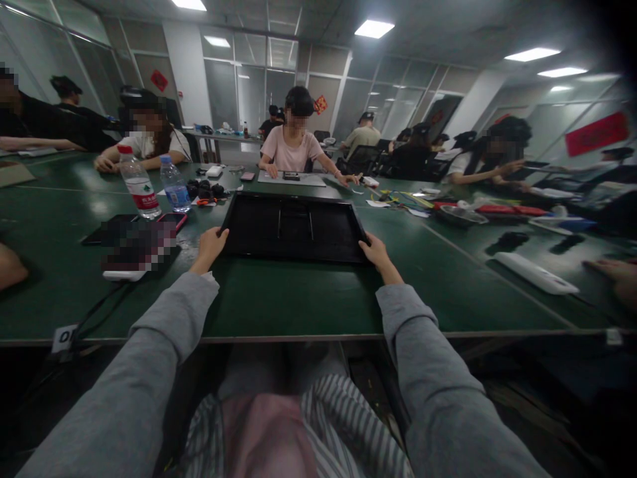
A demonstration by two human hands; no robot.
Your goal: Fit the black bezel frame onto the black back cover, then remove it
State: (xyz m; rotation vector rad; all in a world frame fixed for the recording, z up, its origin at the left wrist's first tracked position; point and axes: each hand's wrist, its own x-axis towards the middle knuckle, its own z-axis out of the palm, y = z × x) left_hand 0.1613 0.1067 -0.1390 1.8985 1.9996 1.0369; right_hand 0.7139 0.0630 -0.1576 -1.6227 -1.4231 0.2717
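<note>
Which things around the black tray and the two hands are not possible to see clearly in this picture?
Head view:
- Left hand and right hand: fingertips hidden behind black tray corners, grip unclear.
- Tray interior: too dark to read.
- Items left of tray: pixelated.
- Bottle label: too small.

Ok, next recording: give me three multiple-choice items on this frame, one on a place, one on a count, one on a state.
1. Where do the hands grip the black tray?
A. near corners
B. far edge
C. middle

2. How many water bottles stand to the tray's left?
A. one
B. two
C. four

3. The tray is:
A. lying flat on the table
B. raised upright
C. upside down on the lap

Answers:
1 A, left hand and right hand sit at its near corners.
2 B, a red-label bottle and a blue-label bottle.
3 A, it rests on the green table.
</note>
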